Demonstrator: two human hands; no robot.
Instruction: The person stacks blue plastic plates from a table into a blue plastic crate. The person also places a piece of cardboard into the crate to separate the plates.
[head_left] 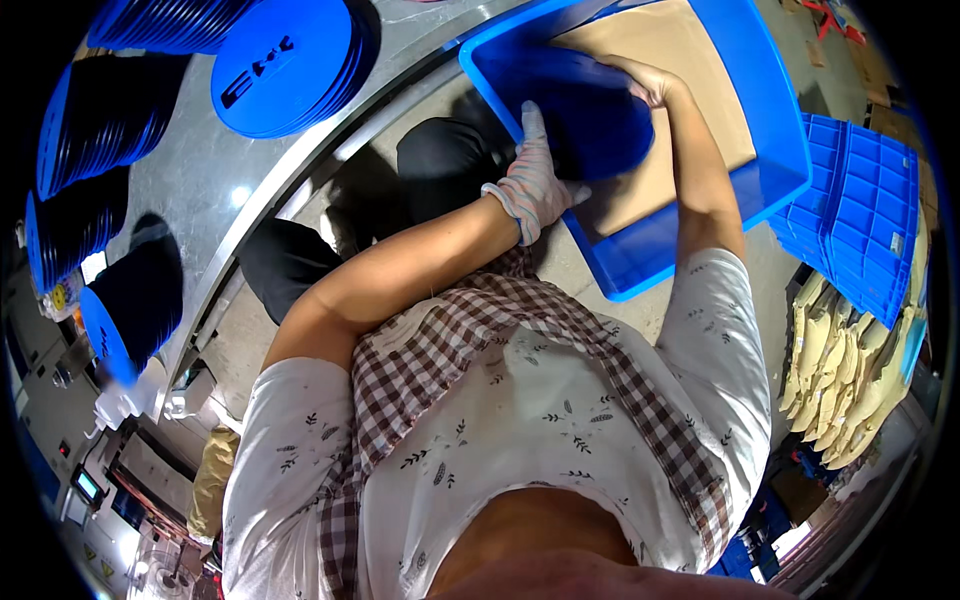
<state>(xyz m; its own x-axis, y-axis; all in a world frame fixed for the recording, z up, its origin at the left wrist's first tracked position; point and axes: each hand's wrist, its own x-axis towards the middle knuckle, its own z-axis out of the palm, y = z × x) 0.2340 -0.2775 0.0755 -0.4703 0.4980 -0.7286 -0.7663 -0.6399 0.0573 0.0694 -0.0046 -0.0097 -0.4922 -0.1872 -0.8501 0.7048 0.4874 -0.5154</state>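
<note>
Inside the blue bin (790, 120) at the upper right, dark blue round discs (605, 125) lean at a slant, their lower part in shadow. How many there are is hard to make out. My right hand (645, 82), bare, curls round their far right edge. My left hand (533, 180), in a light knitted glove, reaches over the bin's near left side and grips the discs from that side, its thumb apart from the fingers. The palm and some fingertips are hidden. Tan cardboard (705, 100) lies under the discs in the bin.
A metal table (205, 190) on the left carries a flat stack of blue discs (285, 65) and several tilted rows of discs (100, 130). Blue crates (850, 200) stand right of the bin, with yellowish sacks (845, 360) below them. Dark-trousered knees (445, 160) are beside the table edge.
</note>
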